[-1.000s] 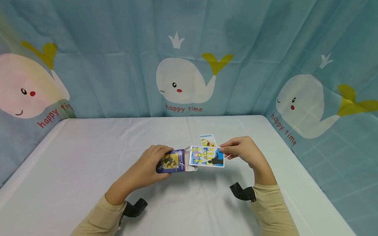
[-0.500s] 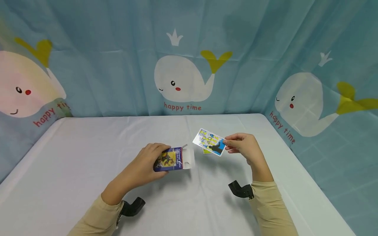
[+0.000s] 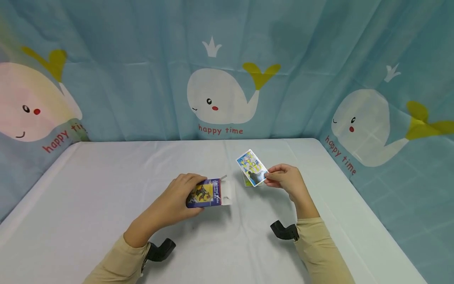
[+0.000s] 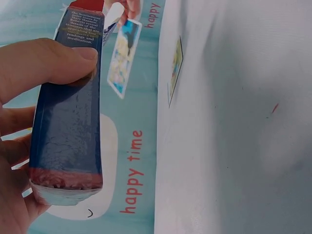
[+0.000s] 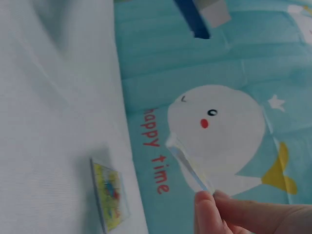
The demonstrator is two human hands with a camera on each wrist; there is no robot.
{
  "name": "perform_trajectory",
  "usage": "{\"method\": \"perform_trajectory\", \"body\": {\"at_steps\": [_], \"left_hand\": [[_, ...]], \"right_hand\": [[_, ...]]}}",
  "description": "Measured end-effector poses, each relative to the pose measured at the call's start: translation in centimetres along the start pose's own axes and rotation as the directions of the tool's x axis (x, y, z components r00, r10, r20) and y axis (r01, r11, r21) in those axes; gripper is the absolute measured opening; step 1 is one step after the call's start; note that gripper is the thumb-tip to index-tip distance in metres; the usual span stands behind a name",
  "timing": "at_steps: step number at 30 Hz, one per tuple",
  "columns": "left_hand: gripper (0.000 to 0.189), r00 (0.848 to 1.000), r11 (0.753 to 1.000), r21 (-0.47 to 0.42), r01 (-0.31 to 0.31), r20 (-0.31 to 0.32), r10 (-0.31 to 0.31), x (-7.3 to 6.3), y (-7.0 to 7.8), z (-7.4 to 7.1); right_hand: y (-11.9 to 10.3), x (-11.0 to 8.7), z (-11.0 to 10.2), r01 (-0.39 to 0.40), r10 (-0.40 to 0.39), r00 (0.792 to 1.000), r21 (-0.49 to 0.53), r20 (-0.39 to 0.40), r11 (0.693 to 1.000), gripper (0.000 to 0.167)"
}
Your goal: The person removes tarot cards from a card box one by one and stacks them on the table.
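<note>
My left hand [image 3: 173, 203] grips a blue tarot card box [image 3: 207, 193] with a yellow picture and "Universal Waite" on it. Its white flap end [image 3: 226, 194] gapes open to the right. In the left wrist view the thumb presses the narrow side of the box [image 4: 68, 126]. My right hand [image 3: 285, 180] pinches one corner of a colourful tarot card [image 3: 252, 166] between thumb and fingertips. The card is tilted in the air, seen almost edge-on in the right wrist view. Below it a second card [image 5: 108, 195] lies face up on the table, partly hidden in the head view.
A white cloth covers the table [image 3: 106, 177]. Behind and at the sides hangs a blue curtain [image 3: 142, 98] printed with whales and "happy time". Black wrist camera mounts [image 3: 161, 250] jut from both sleeves.
The right hand has drawn the card away from the box mouth, lifted it and turned it above the card on the table. The left hand and box stay nearly in place.
</note>
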State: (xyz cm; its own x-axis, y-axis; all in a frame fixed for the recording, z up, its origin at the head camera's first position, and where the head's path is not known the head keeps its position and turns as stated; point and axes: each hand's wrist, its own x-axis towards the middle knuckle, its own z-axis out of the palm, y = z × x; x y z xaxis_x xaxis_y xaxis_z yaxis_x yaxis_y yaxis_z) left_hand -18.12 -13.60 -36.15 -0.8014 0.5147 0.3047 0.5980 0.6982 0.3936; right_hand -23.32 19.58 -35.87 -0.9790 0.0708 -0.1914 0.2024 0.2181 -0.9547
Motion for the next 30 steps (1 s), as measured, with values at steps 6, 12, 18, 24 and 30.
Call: {"method": "perform_trajectory", "body": {"at_steps": [6,12,18,24,30], "left_hand": [[0.071,1.0,1.0,-0.008,0.005,0.007,-0.005,0.0,0.1,0.0],[0.071,1.0,1.0,-0.01,-0.005,-0.002,0.005,0.1,0.0,0.1],[0.07,1.0,1.0,-0.006,0.001,0.004,-0.001,-0.1,0.1,0.1],[0.07,1.0,1.0,-0.006,0.0,0.004,0.0,-0.1,0.2,0.2],[0.07,1.0,1.0,-0.002,-0.007,0.002,0.007,0.0,0.2,0.3]], "right_hand": [[1.1,0.9,0.6,-0.008,0.011,0.998,0.048,-0.063,0.999,0.036],[2.0,1.5,1.4,-0.004,0.015,0.994,0.099,-0.113,0.995,0.033],[2.8,2.0,2.5,-0.025,0.049,0.987,0.156,-0.153,0.987,0.031],[3.4,2.3,3.2,-0.036,0.069,0.985,0.201,-0.158,0.979,0.028],[3.8,2.5,3.3,-0.073,0.108,0.98,0.209,-0.164,0.975,0.027]]}}
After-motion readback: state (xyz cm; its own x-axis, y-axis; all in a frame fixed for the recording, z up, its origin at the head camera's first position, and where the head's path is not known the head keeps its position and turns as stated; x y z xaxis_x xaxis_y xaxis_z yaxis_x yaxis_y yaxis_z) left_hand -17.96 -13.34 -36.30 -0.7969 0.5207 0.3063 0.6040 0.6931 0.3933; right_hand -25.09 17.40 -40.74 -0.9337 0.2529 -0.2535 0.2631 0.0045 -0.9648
